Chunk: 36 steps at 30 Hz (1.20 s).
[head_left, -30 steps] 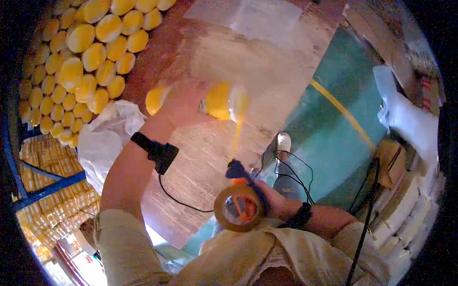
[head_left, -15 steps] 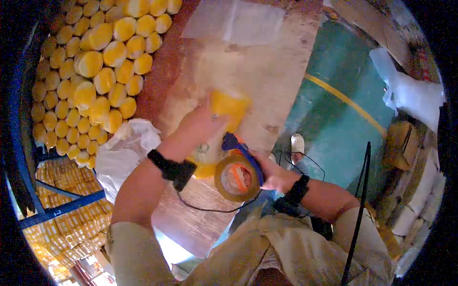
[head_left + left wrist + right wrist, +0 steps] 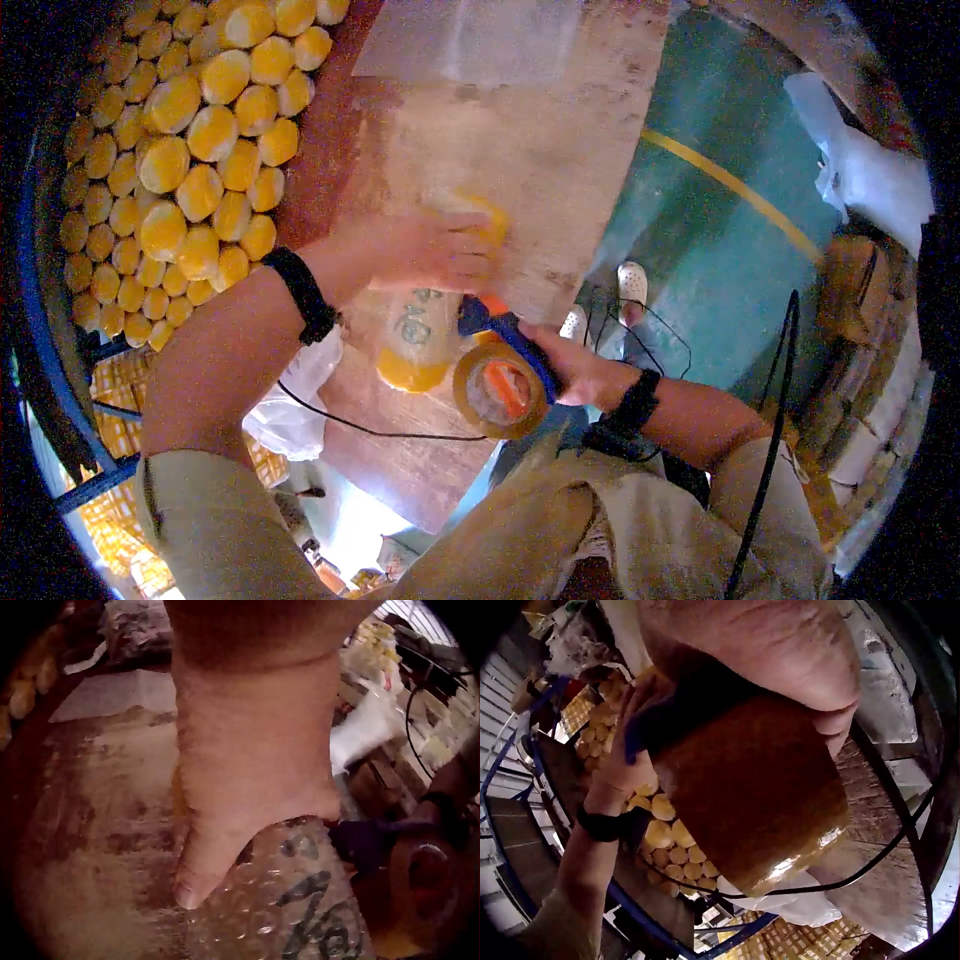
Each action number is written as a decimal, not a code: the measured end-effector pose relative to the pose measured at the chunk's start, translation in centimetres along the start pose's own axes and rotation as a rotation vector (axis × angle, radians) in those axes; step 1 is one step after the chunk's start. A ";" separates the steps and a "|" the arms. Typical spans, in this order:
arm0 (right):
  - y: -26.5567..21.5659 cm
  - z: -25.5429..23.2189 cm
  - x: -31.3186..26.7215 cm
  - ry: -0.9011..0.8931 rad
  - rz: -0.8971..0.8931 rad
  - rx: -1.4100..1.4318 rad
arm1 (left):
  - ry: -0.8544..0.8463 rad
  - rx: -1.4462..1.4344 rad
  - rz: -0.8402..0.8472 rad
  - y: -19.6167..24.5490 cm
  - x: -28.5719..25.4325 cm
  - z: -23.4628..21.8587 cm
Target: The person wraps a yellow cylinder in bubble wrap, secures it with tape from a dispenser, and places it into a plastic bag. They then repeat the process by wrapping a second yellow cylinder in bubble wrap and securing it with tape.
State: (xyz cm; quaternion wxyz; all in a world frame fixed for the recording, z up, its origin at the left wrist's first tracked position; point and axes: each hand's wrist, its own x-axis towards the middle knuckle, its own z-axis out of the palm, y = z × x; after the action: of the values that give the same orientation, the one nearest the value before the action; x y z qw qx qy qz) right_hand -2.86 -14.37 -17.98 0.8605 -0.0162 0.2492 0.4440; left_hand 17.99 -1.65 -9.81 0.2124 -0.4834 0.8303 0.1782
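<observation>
A roll-shaped package in clear bubble wrap (image 3: 415, 325) with dark lettering lies on the wooden tabletop (image 3: 540, 150), yellow tape over both its ends. My left hand (image 3: 425, 250) grips it across its far part, fingers over the top near the far yellow end. In the left wrist view the thumb of that hand (image 3: 247, 765) lies along the side of the bubble wrap (image 3: 277, 900). Just to the right, my right hand (image 3: 580, 370) holds a blue and orange tape dispenser (image 3: 535, 350) by its handle. Its large roll of brown tape (image 3: 467, 385) faces me, and fills much of the right wrist view.
At the left stands a big stack of yellow-ended rolls (image 3: 210, 190). A crumpled white plastic bag (image 3: 290, 410) hangs by the table's near left edge. Translucent sheets (image 3: 470, 40) lie at the far end. A black cable (image 3: 380, 432) runs between the wrists.
The package, in motion and blurred before, now lies on the tabletop beside the dispenser. My left hand has come over its far part. The tape dispenser has moved up closer to the package.
</observation>
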 end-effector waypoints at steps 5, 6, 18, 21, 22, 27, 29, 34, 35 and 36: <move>-0.7 -0.2 -1.6 -0.029 -0.103 -0.233 | 0.024 -0.223 -0.329 0.2 -4.4 0.6; -0.6 -0.5 -2.2 0.009 -0.043 -0.244 | -0.025 -0.271 -0.406 0.4 -5.0 1.4; 1.6 1.0 -9.4 0.296 0.166 -0.470 | 0.323 -0.348 -0.908 1.7 -9.2 4.9; 1.2 1.1 -7.9 0.303 0.138 -0.674 | 0.326 -0.331 -0.892 1.6 -9.0 5.2; 1.2 1.1 -7.3 0.290 0.104 -0.723 | 0.312 -0.323 -0.907 1.7 -9.0 5.0; 0.6 -0.3 -1.5 0.241 0.103 -0.596 | 0.358 -0.310 -0.902 1.5 -8.8 5.5; -0.3 1.0 -0.1 0.305 0.097 -0.726 | 0.289 -0.344 -0.953 2.0 -8.2 3.6; -1.1 2.2 0.7 0.403 0.074 -0.927 | 0.378 -0.346 -0.905 1.9 -8.8 4.6; -1.0 2.3 0.6 0.357 0.062 -0.928 | 0.381 -0.343 -0.906 2.0 -8.8 4.7; -0.5 2.5 0.3 0.312 0.050 -0.928 | 0.384 -0.341 -0.905 2.2 -8.8 4.4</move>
State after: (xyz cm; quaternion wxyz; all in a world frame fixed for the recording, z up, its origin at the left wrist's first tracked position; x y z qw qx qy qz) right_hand -1.30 -13.87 -16.05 0.7038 -0.4584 0.1515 0.5211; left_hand 20.76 7.96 -8.73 0.0304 -0.8456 0.5215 0.1094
